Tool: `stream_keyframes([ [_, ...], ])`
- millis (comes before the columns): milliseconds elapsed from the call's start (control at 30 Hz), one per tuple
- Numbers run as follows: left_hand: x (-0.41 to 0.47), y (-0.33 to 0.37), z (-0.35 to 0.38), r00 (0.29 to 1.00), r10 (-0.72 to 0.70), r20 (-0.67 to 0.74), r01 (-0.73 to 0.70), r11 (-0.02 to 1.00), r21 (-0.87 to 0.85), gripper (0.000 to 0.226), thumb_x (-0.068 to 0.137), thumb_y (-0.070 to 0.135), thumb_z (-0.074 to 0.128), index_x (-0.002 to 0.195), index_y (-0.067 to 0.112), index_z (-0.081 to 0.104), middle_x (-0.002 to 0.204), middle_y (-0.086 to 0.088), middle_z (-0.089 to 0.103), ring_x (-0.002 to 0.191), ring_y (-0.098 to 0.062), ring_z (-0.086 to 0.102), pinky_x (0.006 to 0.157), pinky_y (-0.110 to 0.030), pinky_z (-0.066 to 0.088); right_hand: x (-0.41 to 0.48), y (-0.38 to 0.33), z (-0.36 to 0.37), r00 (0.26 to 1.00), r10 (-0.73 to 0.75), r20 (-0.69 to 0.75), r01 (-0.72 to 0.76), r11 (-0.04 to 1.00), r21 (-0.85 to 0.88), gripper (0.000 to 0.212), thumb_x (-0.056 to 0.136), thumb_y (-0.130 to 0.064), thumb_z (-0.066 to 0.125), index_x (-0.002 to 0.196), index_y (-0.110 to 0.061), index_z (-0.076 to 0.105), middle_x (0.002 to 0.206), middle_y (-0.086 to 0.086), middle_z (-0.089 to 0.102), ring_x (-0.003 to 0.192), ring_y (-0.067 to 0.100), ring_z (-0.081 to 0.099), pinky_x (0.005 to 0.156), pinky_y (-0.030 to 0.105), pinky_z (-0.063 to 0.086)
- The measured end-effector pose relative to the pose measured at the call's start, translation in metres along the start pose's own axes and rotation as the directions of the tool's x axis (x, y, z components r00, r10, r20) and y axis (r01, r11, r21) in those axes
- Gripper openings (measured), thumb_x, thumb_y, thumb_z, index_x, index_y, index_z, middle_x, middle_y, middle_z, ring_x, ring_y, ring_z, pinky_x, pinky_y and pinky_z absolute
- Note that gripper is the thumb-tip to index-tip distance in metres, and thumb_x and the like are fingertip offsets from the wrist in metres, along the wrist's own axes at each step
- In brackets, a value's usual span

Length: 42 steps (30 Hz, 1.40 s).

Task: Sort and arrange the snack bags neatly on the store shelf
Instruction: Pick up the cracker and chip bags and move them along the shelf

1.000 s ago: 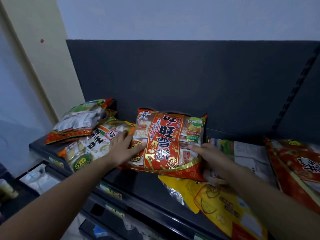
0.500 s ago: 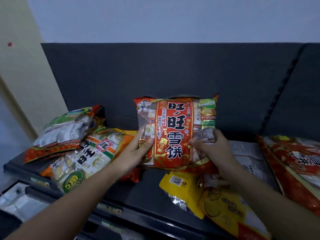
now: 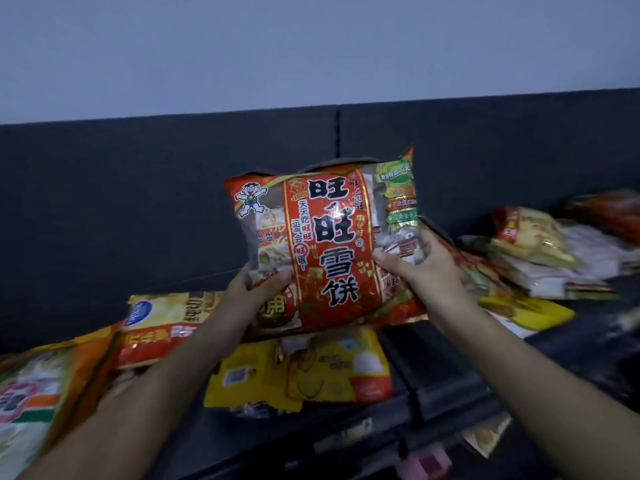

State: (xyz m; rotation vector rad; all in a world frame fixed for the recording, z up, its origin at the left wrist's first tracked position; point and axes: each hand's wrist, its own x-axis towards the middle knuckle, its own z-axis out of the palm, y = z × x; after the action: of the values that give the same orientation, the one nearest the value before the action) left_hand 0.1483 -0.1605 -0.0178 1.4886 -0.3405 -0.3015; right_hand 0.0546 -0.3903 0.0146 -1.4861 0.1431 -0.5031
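Note:
I hold a red rice-cracker bag (image 3: 329,244) with black Chinese letters upright in the air, above the dark shelf (image 3: 450,368). My left hand (image 3: 258,291) grips its lower left corner. My right hand (image 3: 420,268) grips its lower right side. Under the raised bag a yellow snack bag (image 3: 311,372) lies flat on the shelf. A yellow-and-red bag (image 3: 162,323) lies to the left, and an orange-and-green bag (image 3: 38,400) sits at the far left.
A loose heap of bags (image 3: 540,251) lies on the shelf at the right. The dark back panel (image 3: 138,202) rises behind the shelf. A lower shelf edge with price tags (image 3: 343,434) runs along the front. A pale wall fills the top.
Both hands lifted the red bag off the shelf and raised it upright. The view swung to the right, so the left bags slid toward the frame's edge and the right heap came into sight.

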Motion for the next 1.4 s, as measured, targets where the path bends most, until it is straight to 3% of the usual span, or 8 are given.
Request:
stream_keyframes([
  [133, 0.013, -0.005, 0.073, 0.999, -0.011, 0.05, 0.012, 1.0, -0.004, 0.072, 0.049, 0.055, 0.084, 0.109, 0.027, 0.057, 0.112, -0.002, 0.067, 0.101, -0.023, 0.065, 0.09, -0.043, 0.051, -0.02, -0.006, -0.064, 0.988, 0.053, -0.147, -0.046, 0.998, 0.048, 0.044, 0.072, -0.008, 0.076, 0.11, -0.018, 0.055, 0.104, 0.007, 0.071, 0.089, 0.025, 0.07, 0.075, 0.042, 0.058],
  [267, 0.025, -0.012, 0.145, 0.978, 0.025, 0.206, -0.022, 1.0, -0.018, 0.07, 0.055, 0.058, 0.08, 0.112, 0.022, 0.059, 0.098, 0.002, 0.074, 0.086, -0.018, 0.071, 0.066, -0.026, 0.056, -0.038, -0.014, -0.133, 0.959, 0.086, -0.271, -0.072, 0.995, 0.062, 0.05, 0.071, -0.008, 0.077, 0.115, -0.015, 0.053, 0.104, 0.009, 0.071, 0.085, 0.027, 0.071, 0.068, 0.039, 0.059],
  [433, 0.043, -0.018, 0.252, 0.94, 0.046, 0.339, -0.065, 0.997, 0.046, 0.012, 0.087, 0.018, 0.063, 0.099, 0.018, 0.063, 0.084, 0.008, 0.075, 0.075, -0.009, 0.071, 0.056, -0.014, 0.051, -0.055, -0.023, -0.228, 0.903, 0.101, -0.418, -0.091, 0.995, 0.045, 0.049, 0.072, -0.011, 0.077, 0.114, -0.014, 0.053, 0.103, 0.009, 0.071, 0.079, 0.027, 0.072, 0.061, 0.036, 0.058],
  [700, 0.081, -0.019, 0.443, 0.837, -0.017, 0.547, -0.017, 0.998, 0.057, 0.023, 0.083, 0.034, 0.066, 0.103, 0.024, 0.06, 0.086, 0.011, 0.073, 0.074, -0.004, 0.069, 0.056, -0.017, 0.05, -0.059, -0.048, -0.395, 0.821, 0.123, -0.557, -0.12, 0.992, 0.042, 0.054, 0.072, -0.018, 0.077, 0.12, -0.012, 0.051, 0.098, 0.01, 0.073, 0.079, 0.027, 0.072, 0.057, 0.031, 0.056],
  [933, 0.114, -0.029, 0.566, 0.72, -0.204, 0.663, 0.102, 0.976, 0.19, 0.063, 0.062, 0.049, 0.073, 0.115, 0.017, 0.061, 0.09, 0.001, 0.075, 0.085, -0.019, 0.071, 0.085, -0.035, 0.052, -0.049, -0.042, -0.507, 0.724, 0.228, -0.651, -0.194, 0.973, 0.126, 0.051, 0.072, -0.017, 0.078, 0.115, -0.009, 0.052, 0.092, 0.013, 0.073, 0.067, 0.026, 0.072, 0.051, 0.03, 0.055],
  [1100, 0.152, -0.037, 0.628, 0.632, -0.238, 0.737, 0.089, 0.968, 0.236, 0.033, 0.081, 0.041, 0.064, 0.104, 0.018, 0.062, 0.078, 0.007, 0.075, 0.069, -0.008, 0.072, 0.058, -0.02, 0.051, -0.02, -0.032, -0.567, 0.697, 0.256, -0.67, -0.22, 0.965, 0.139, 0.055, 0.068, -0.018, 0.08, 0.116, -0.008, 0.053, 0.092, 0.015, 0.073, 0.071, 0.03, 0.072, 0.056, 0.035, 0.056],
  [1267, 0.215, -0.039, 0.69, 0.6, -0.28, 0.749, 0.076, 0.952, 0.295, 0.078, 0.057, 0.064, 0.077, 0.12, 0.021, 0.061, 0.108, 0.0, 0.072, 0.101, -0.022, 0.067, 0.091, -0.038, 0.052, 0.034, -0.035, -0.627, 0.686, 0.267, -0.677, -0.246, 0.961, 0.13, 0.052, 0.071, -0.018, 0.079, 0.114, -0.007, 0.051, 0.086, 0.016, 0.073, 0.066, 0.029, 0.071, 0.052, 0.033, 0.055],
  [1400, 0.266, -0.035, 0.74, 0.588, -0.286, 0.757, 0.086, 0.952, 0.293, 0.074, 0.064, 0.058, 0.078, 0.125, 0.021, 0.057, 0.103, 0.001, 0.074, 0.096, -0.02, 0.07, 0.095, -0.041, 0.049, 0.083, -0.037, -0.674, 0.679, 0.272, -0.681, -0.268, 0.956, 0.115, 0.051, 0.074, -0.019, 0.077, 0.115, -0.002, 0.052, 0.085, 0.017, 0.073, 0.065, 0.029, 0.071, 0.053, 0.032, 0.054],
])
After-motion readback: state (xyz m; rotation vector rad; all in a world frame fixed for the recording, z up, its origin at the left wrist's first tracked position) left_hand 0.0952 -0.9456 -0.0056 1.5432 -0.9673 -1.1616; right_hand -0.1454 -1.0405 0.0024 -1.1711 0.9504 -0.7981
